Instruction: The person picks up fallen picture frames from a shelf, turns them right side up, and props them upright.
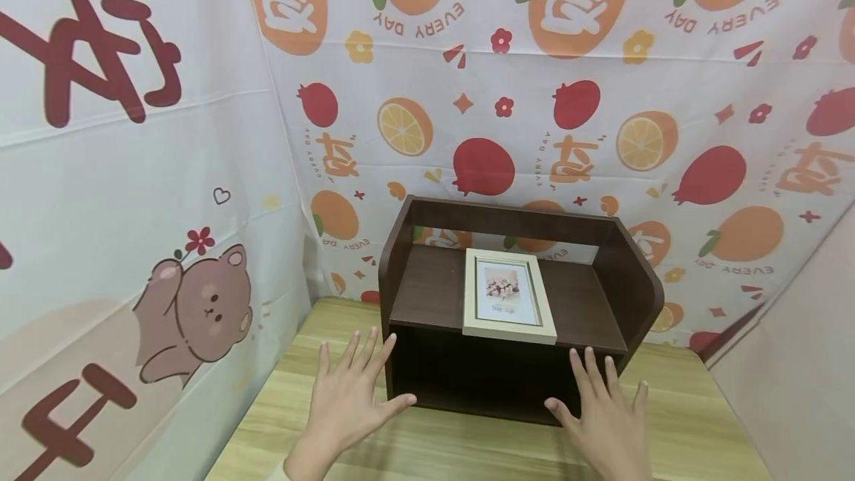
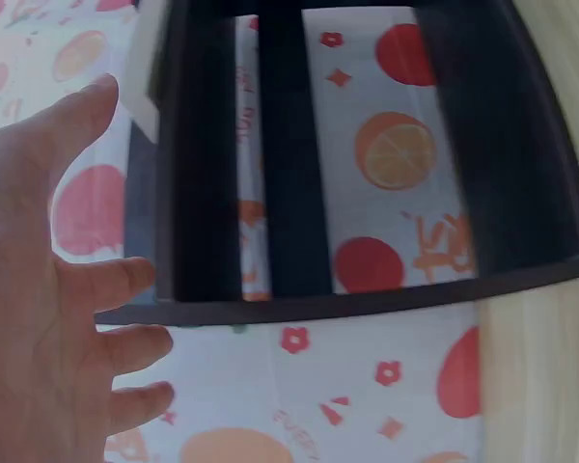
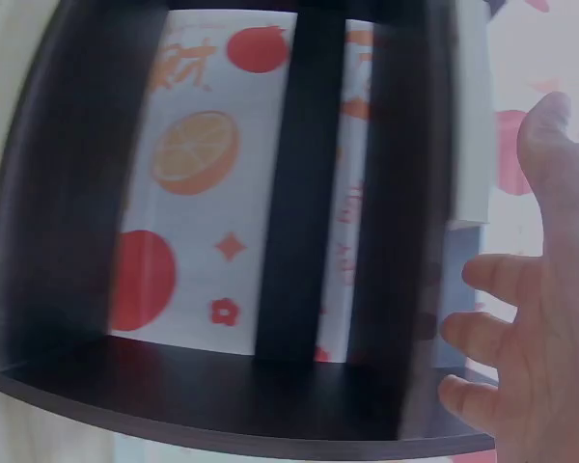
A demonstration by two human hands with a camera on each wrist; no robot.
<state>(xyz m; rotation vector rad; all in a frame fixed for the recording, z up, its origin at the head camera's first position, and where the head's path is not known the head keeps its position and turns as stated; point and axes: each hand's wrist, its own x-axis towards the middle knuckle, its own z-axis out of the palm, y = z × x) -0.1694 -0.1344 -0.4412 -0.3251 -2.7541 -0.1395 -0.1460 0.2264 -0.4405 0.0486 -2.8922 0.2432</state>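
Observation:
A dark brown wooden desktop shelf point(image 1: 427, 284) stands on the table in the head view, with a raised back rail and curved side panels. On its upper board, a cream photo frame point(image 1: 510, 295) lies flat, picture side up, its near edge at the board's front. My left hand point(image 1: 347, 399) is held, fingers spread, in front of the shelf's left side. Opposite it, my right hand point(image 1: 608, 421) is spread before the right side, fingertips near the board's front edge in this view. Neither hand holds anything. Both wrist views show the shelf's open lower compartment.
The shelf rests on a light wood-grain table point(image 1: 688, 407). Behind it hangs a white cloth point(image 1: 441, 80) printed with fruit, and another cloth point(image 1: 200, 132) with a bear covers the left side. A pale surface point(image 1: 795, 347) borders the table's right.

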